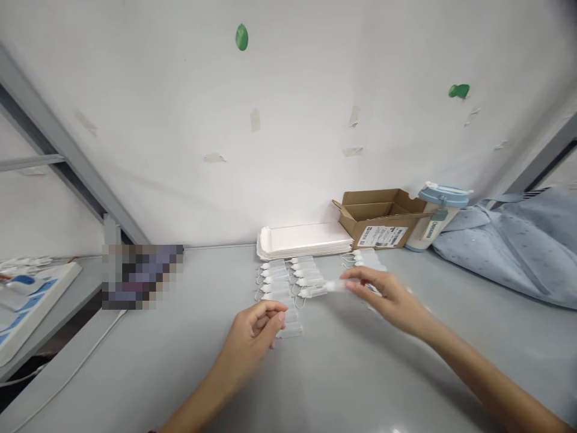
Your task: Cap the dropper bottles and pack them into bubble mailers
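Note:
My right hand [383, 294] pinches a small translucent plastic tube [335, 286], smeared by motion, between thumb and fingers. It hangs over the end of a middle row of similar tubes [312, 292], which have white tops and thin loops. My left hand [259, 331] is closed, thumb near the curled fingertips. Beside those fingertips lies the near end of the left row of tubes [276, 287], partly covered by the hand. Whether anything sits in the left fingers cannot be made out. Farther right, more tubes [367, 257] lie partly behind my right hand.
Behind the rows lies a stack of white flat packets [306, 239]. An open cardboard box [381, 225], a blue-lidded cup [435, 216] and a light blue cloth [509, 240] stand to the right. A pixelated object [142, 276] and a white cable [76, 367] are at left.

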The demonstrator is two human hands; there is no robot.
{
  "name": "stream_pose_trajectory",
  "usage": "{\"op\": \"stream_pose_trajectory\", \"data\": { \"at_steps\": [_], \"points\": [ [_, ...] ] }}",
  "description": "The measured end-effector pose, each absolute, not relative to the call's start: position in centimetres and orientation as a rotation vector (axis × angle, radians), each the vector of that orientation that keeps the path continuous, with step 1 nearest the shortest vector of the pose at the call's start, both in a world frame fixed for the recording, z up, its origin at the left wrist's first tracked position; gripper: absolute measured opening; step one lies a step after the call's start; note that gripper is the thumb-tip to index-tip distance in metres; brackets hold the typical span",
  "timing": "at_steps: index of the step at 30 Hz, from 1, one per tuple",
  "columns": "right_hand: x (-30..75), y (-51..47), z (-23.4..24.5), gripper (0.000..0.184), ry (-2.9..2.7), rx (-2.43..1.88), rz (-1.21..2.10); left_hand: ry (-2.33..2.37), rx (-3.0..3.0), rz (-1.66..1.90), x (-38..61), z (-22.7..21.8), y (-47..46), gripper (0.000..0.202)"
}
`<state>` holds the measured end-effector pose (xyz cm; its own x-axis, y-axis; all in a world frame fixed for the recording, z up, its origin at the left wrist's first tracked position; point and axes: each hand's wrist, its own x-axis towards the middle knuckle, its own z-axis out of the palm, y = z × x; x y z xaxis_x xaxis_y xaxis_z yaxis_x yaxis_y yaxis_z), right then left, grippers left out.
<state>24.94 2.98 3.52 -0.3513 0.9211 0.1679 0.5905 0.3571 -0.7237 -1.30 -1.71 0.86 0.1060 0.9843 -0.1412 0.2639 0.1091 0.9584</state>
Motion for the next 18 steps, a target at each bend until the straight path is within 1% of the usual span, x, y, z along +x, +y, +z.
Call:
{"op": "stream_pose_trajectory", "data": {
  "at_steps": [3,8,18],
  "points": [
    [22.3,1.6,2.5,0.027,-2.051,-1.256,0.838,1.313,1.377,0.852,-1.0,0.8,-1.9,0.032],
    [21.3,0.7,2.0,0.024,-2.065,-1.209,0.869,1.305,1.419,0.787,-0.8,1.0,-1.9,0.028],
    [21.1,0.7,1.9,0.026,-2.019,-1.149,0.972,1.176,1.194,0.882,-1.0,0.7,-1.8,0.036]
  ]
}}
